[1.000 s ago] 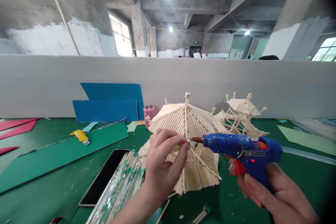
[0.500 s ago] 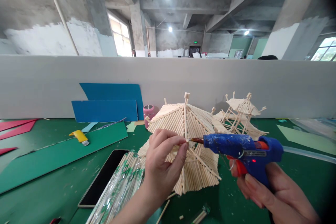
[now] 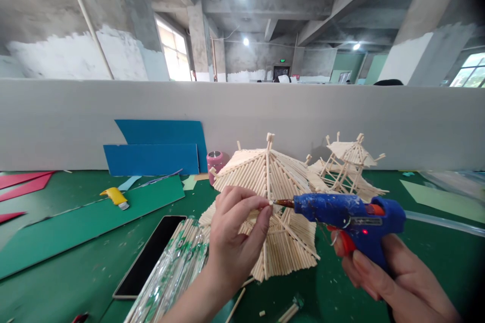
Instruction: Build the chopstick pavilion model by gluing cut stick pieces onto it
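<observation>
While the left hand (image 3: 233,234) pinches a stick bit (image 3: 268,204), the glue gun (image 3: 346,219), gripped by the right hand (image 3: 382,275), points its nozzle level at it.

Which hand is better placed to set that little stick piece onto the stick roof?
Left. The left hand already pinches the stick piece just above the roof; the right hand is busy gripping the glue gun.

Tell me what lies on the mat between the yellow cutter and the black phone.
In the head view, only a long green card strip lies between the yellow cutter and the black phone.
</observation>
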The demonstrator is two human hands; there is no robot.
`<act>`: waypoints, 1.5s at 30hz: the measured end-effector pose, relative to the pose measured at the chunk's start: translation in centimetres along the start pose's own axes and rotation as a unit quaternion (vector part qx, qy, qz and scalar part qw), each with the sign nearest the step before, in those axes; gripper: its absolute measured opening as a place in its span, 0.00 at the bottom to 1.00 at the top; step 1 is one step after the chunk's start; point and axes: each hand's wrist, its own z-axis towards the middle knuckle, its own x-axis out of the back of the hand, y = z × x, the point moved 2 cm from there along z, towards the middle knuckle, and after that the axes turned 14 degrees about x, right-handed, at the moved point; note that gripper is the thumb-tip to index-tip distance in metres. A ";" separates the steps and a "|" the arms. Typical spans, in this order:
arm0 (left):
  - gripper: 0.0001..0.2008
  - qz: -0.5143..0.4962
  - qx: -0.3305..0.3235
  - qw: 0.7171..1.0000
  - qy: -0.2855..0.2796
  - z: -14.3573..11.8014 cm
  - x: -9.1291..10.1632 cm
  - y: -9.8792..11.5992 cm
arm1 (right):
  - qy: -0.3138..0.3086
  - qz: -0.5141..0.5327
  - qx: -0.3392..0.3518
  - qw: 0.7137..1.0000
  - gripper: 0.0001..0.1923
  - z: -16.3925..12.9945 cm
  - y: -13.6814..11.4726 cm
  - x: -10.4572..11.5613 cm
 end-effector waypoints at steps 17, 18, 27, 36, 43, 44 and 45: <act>0.07 0.015 0.008 1.000 -0.005 0.0 0.2 0.0 | -0.031 0.028 0.010 0.999 0.11 0.4 0.1 -0.3; 0.07 0.016 0.010 1.000 -0.005 0.0 0.2 0.0 | -0.024 0.028 0.009 0.999 0.12 0.4 0.1 -0.3; 0.07 0.013 0.008 1.000 -0.004 -0.1 0.1 -0.1 | -0.008 0.009 -0.009 1.000 0.16 0.0 -0.4 -0.3; 0.07 0.021 0.010 1.000 0.002 0.0 0.1 0.2 | -0.008 0.019 -0.011 1.000 0.13 0.2 -0.3 -0.4; 0.07 0.014 0.008 1.000 0.001 0.0 0.1 0.1 | 0.003 0.023 -0.015 1.000 0.15 -0.1 -0.1 -0.3; 0.07 0.014 0.006 1.000 0.001 0.0 0.1 0.1 | 0.006 0.022 -0.018 1.000 0.16 -0.1 0.0 -0.3; 0.07 0.014 0.006 1.000 0.001 0.0 0.1 0.2 | 0.009 0.024 -0.022 0.999 0.17 -0.2 0.0 -0.2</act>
